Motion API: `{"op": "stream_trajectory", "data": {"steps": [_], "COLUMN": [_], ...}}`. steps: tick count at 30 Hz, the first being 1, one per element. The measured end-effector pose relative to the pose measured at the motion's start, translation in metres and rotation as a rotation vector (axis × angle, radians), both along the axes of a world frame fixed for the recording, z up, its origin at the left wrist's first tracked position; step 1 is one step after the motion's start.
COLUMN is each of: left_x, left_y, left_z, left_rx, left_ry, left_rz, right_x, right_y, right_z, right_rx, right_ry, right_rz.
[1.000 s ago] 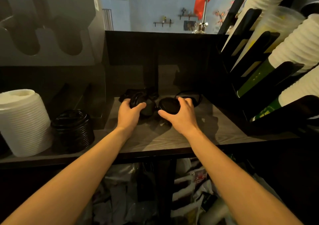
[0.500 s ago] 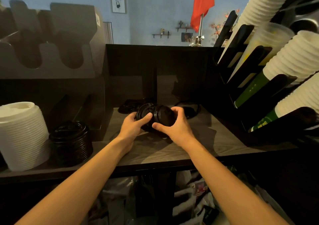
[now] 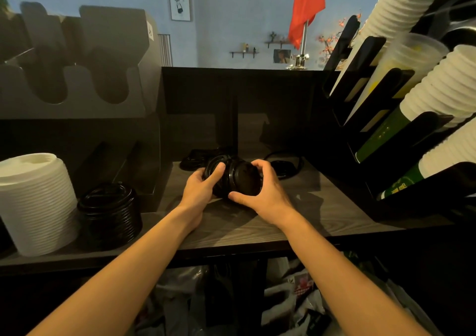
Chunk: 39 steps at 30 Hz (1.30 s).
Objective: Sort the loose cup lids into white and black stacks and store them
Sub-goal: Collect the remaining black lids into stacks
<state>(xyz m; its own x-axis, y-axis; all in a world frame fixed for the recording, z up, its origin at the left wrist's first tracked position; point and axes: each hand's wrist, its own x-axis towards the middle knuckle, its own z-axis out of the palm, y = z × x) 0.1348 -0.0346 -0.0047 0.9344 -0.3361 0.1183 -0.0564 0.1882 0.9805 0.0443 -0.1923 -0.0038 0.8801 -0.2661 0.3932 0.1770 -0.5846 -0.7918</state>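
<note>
Left hand [image 3: 198,188] and right hand [image 3: 265,194] gripping a row of black lids [image 3: 239,181] turned on edge at the middle of the bench [image 3: 322,206].
Toward the left edge, white stack [image 3: 36,204], then the lower black stack [image 3: 110,212] just beside it; loose lids [image 3: 283,165] near the back edge. Probable risk: unequal pressure or unnested rims, letting lids spring free and scatter. Both hands narrowly curled, pressing the row from opposite ends, left thumb across its face.
</note>
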Motion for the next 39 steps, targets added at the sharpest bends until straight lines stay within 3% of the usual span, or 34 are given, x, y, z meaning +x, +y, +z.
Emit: {"op": "stream_trajectory", "data": {"steps": [12, 26, 34, 39], "left_x": [-0.0022, 0.0013, 0.0044, 0.0024], "left_y": [0.0007, -0.0006, 0.0000, 0.0014], "left_z": [0.0016, 0.0008, 0.0011, 0.0032], "left_rx": [-0.002, -0.009, -0.065, -0.072], "left_ry": [0.020, 0.019, 0.079, 0.106], "left_rz": [-0.028, 0.046, 0.069, 0.063], "right_x": [0.0021, 0.0044, 0.0033, 0.0037], "right_y": [-0.0027, -0.0014, 0.0018, 0.0030], "right_z": [-0.0031, -0.0047, -0.0049, -0.0044], "right_rx": [0.001, -0.269, -0.456, -0.267], "right_ry": [-0.038, -0.078, 0.004, 0.074], "right_rz": [-0.016, 0.018, 0.085, 0.196]}}
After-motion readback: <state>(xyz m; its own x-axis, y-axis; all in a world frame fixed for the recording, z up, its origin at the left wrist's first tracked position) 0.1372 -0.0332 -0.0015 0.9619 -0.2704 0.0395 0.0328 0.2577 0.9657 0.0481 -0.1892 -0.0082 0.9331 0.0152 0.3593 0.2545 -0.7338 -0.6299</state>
